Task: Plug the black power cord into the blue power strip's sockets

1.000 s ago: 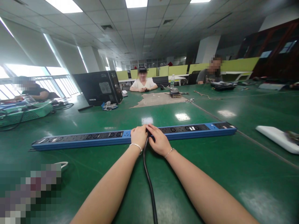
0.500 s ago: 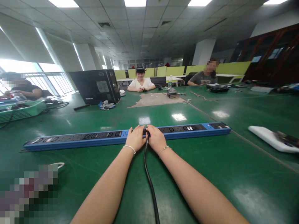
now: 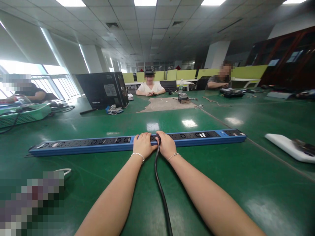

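Note:
A long blue power strip with black sockets lies crosswise on the green table. My left hand is wrapped over its middle, fingers across the top and thumb pointing toward my right hand. Just beside it, my right hand is closed round the plug end of a black power cord, held at the strip's sockets. My fingers mostly hide the plug, so I cannot tell how deep it sits. From there the cord runs down toward me between my forearms.
A white device lies to the right. Far left are a green basket and a black computer case with gloves before it. Three people sit around the table. A blurred-out object lies at lower left.
The view has shifted slightly, moving the scene a little right. My left fingers have slid a little left along the strip. My right hand stays on the plug.

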